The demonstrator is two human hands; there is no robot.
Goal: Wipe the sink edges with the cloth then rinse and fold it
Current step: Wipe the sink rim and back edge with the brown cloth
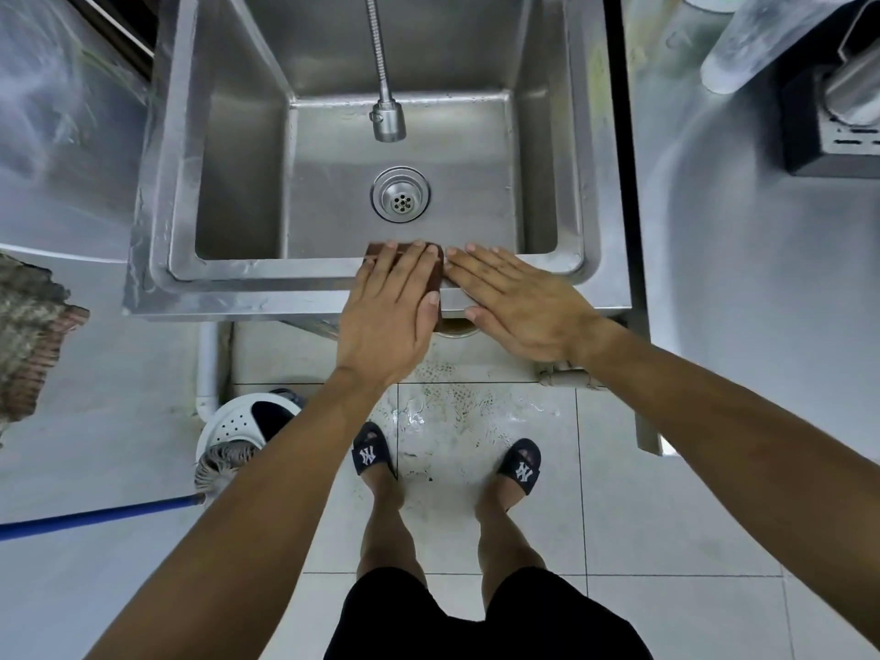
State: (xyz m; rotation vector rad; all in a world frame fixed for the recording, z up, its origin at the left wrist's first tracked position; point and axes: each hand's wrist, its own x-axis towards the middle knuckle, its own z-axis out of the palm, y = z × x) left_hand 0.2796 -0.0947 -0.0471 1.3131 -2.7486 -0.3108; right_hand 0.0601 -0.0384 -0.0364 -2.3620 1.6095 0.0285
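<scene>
A folded dark brown cloth (376,251) lies on the front rim of the steel sink (266,281). My left hand (388,307) lies flat on top of it with straight fingers, covering most of it. Just to its right, my right hand (519,302) rests flat on the rim, its fingertips touching the cloth's right edge. The flexible tap (388,119) hangs over the basin, and no water runs from it. The drain (401,195) sits in the middle of the basin floor.
Steel counters flank the sink; the right one (743,278) carries a black appliance (831,131) and a clear plastic container (757,35). A mop (224,462) with a blue handle and a white basket (238,416) stand on the tiled floor at the left.
</scene>
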